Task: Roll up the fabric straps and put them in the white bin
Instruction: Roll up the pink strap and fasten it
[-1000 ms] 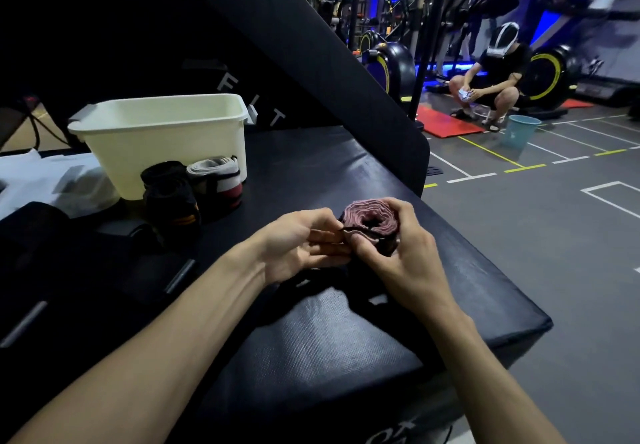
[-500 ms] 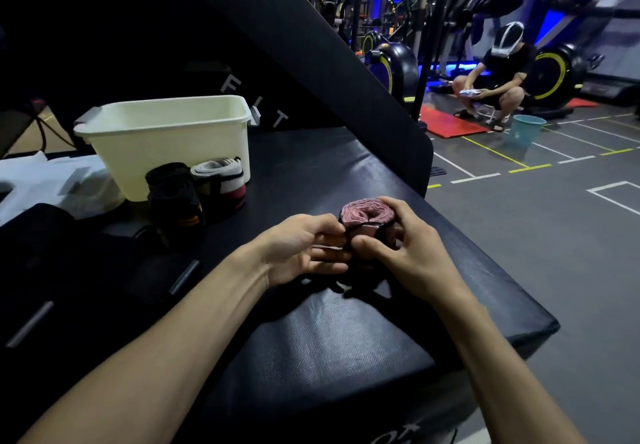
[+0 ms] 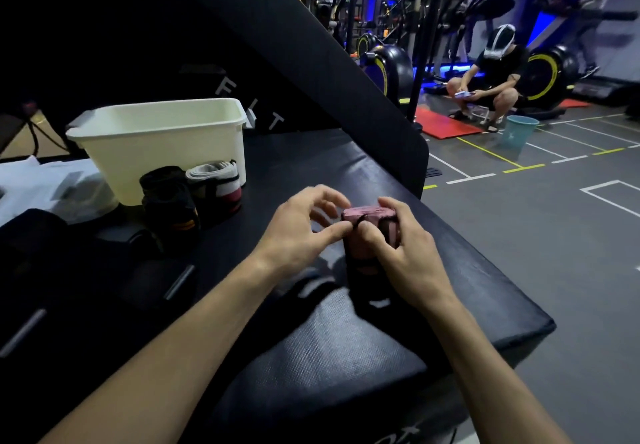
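Note:
A pink fabric strap (image 3: 369,213), wound into a thick roll with a dark band across it, sits between my hands above the black padded bench (image 3: 346,357). My right hand (image 3: 405,253) wraps the roll from the right, thumb pressed on its front. My left hand (image 3: 301,232) touches the roll's left side with thumb and fingertip, the other fingers spread. A loose dark tail hangs below the roll. The white bin (image 3: 162,138) stands at the back left; its inside is hidden. Two rolled straps, one black (image 3: 169,197) and one white with red (image 3: 218,184), stand in front of it.
Dark cloth and straps (image 3: 52,270) lie at the left, with white sheets (image 3: 52,184) behind them. A slanted black pad (image 3: 311,45) rises behind the bench. The bench edge drops to grey floor at the right. A crouching person (image 3: 491,80) and a teal bucket (image 3: 521,130) are far off.
The roll has tipped so its coiled face is nearly edge-on and sits a little lower. My left fingers have spread apart, and the dark tail hangs below.

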The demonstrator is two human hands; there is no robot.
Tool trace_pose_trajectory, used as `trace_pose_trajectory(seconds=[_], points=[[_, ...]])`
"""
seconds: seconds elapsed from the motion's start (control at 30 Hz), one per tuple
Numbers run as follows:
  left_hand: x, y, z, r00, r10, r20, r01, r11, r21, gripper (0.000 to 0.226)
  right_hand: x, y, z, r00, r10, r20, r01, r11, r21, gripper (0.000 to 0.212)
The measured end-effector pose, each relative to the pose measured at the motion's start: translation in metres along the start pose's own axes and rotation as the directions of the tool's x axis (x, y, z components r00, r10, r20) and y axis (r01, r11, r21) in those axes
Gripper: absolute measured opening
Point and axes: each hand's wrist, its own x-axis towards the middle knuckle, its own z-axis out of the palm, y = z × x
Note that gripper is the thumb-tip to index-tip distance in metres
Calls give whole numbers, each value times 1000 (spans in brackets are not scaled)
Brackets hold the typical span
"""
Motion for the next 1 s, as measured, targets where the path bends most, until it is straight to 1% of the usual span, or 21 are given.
trace_pose_trajectory(seconds=[0.03,0.1,0.17,0.23,0.3,0.37,0.47,0.5,0.63,0.7,0.77,0.83,0.87,0.97,1.0], points=[[0,1,-2,995,95,7,-95,993,76,26,0,-1,0,1000,14,-4,-14,1000,7,57],[1,4,-6,980,190,51,-196,967,161,28,-1,-2,1,999,32,-4,-32,999,18,56],[1,6,-9,970,218,105,-236,951,201,26,-2,-5,4,999,43,6,-43,998,35,47],[1,9,-12,966,237,104,-256,937,237,22,-3,-7,7,999,43,31,-45,998,51,39],[1,13,-13,968,242,72,-253,928,275,19,-2,-8,10,998,30,56,-34,997,63,33],[1,15,-15,973,222,69,-233,931,280,17,-2,-8,12,997,30,76,-38,995,97,32],[2,15,-19,977,193,86,-210,937,279,11,-2,-8,11,992,2,124,-19,991,131,43],[2,16,-19,978,188,94,-207,941,269,9,-3,-8,10,990,-2,143,-17,991,132,43],[1,17,-17,975,203,93,-222,932,287,7,-4,-6,8,981,19,195,-49,987,151,33],[0,16,-14,975,214,67,-224,918,328,7,-3,-6,10,985,34,167,-59,988,145,36],[-1,15,-9,973,226,42,-225,895,385,4,-2,-8,13,991,57,117,-70,991,115,47],[-3,16,-5,974,226,19,-213,883,419,2,-1,-12,14,992,107,69,-114,988,102,54],[-4,17,-3,974,225,6,-206,880,427,2,-1,-14,15,990,135,45,-140,985,105,54],[-5,19,-3,980,193,-41,-157,888,433,3,-1,-17,18,979,206,-14,-201,968,148,43],[-5,20,-3,983,179,-48,-141,890,434,3,-1,-18,19,974,224,-30,-216,962,168,42]])
